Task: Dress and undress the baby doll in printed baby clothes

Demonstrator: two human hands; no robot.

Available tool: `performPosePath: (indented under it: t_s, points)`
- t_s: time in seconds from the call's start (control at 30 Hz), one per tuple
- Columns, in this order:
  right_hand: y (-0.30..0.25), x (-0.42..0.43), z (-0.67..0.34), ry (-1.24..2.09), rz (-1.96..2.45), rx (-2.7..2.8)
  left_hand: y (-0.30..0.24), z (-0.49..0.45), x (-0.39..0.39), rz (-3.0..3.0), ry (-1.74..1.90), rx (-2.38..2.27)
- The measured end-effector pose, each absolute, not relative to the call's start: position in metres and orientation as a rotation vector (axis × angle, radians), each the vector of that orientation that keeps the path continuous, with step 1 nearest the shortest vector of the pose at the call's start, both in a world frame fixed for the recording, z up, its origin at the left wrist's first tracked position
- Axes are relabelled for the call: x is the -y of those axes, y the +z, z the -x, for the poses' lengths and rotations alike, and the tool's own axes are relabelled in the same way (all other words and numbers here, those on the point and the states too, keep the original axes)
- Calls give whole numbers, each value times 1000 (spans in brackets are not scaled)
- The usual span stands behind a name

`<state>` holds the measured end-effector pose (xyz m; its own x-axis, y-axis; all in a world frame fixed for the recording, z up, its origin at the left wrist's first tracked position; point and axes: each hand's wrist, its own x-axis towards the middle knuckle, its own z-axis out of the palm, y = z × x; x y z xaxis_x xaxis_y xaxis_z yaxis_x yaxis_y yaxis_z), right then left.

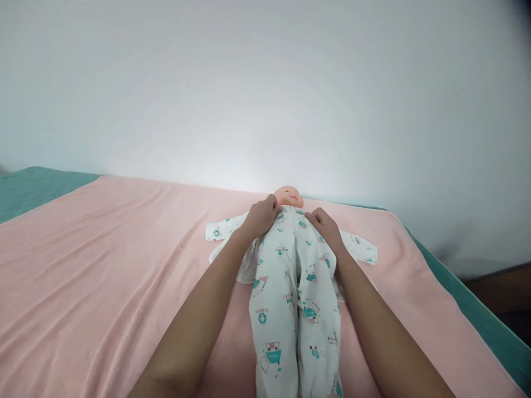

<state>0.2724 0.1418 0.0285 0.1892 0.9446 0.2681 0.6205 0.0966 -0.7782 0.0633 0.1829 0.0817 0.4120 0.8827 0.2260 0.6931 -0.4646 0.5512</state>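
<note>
A baby doll (pixel 289 196) lies on its back on a pink blanket (pixel 103 260), head towards the wall. It wears a white sleepsuit (pixel 290 298) printed with teal figures, its sleeves spread out to both sides. My left hand (pixel 261 216) is closed on the sleepsuit fabric at the doll's shoulder, left of the neck. My right hand (pixel 326 224) is closed on the fabric at the other shoulder, just right of the neck. Both forearms reach in along the doll's body.
The pink blanket covers a bed with a teal sheet (pixel 33 188) showing at the far left and along the right edge (pixel 477 315). A plain white wall (pixel 265 88) rises right behind the doll's head. Dark floor (pixel 504 298) lies past the bed's right edge.
</note>
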Motion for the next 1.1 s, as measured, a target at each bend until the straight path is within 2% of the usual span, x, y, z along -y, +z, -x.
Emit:
performPosePath:
  t_s: [0.27, 0.4, 0.63, 0.83, 1.1]
  points:
    - [15, -151, -284, 25, 1767, 1612, 60, -75, -192, -2210, 812, -1456]
    - [14, -152, -290, 143, 1675, 1709, 53, -64, -183, -2254, 876, -1455]
    - [22, -130, -300, 461, 1495, 1768, 52, -39, -187, -2343, 753, -1359]
    - [24, -130, -299, 368, 1547, 1862, 52, -29, -195, -2324, 602, -1262]
    - [26, -133, -286, 135, 1732, 1741, 56, -38, -196, -2277, 651, -1508]
